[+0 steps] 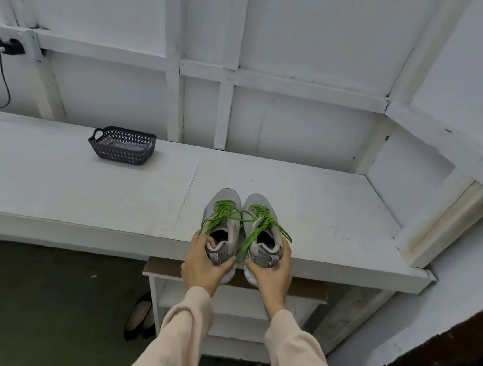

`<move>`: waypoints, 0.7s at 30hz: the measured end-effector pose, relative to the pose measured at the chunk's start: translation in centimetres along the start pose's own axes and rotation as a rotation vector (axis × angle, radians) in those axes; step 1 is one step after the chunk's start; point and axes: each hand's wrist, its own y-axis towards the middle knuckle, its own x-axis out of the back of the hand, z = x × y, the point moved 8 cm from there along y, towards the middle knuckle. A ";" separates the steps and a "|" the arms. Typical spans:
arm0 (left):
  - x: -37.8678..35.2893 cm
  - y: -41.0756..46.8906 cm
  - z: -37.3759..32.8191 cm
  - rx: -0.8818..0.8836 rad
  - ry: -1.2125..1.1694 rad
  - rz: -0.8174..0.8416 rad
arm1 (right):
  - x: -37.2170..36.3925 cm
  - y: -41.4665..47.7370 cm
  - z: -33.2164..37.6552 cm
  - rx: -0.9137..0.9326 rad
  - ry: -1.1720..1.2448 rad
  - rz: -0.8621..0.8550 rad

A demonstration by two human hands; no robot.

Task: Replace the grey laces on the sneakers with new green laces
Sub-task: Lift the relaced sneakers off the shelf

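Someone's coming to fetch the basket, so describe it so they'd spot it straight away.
Find the long white shelf under the panelled wall. Toward its left, near the back, sits a small basket. Unlike the pale green-laced sneakers at the front edge, it is dark, with perforated sides and a loop handle.

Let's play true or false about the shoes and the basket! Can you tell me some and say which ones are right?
1. The left grey mesh sneaker and the right grey mesh sneaker both wear bright green laces. True.
2. The left hand grips the left sneaker's heel; the right hand grips the right sneaker's heel. True.
3. The dark perforated plastic basket sits between the sneakers. False: it stands apart, farther back to the left on the white wooden bench.
4. The sneakers' toes point toward the person. False: the toes point away, the heels face the person.
5. Black flat shoes lie on the floor below the bench. True.
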 end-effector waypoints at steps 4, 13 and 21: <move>1.3 -2.0 0.7 -0.080 -0.011 0.028 | 0.3 -3.0 -0.3 0.025 0.038 -0.016; 4.3 -8.9 2.1 -0.148 0.052 0.004 | 2.4 -10.1 -1.8 0.064 0.048 -0.083; 5.7 -12.2 1.7 -0.176 0.098 -0.030 | 4.1 -13.6 -2.0 0.071 0.011 -0.101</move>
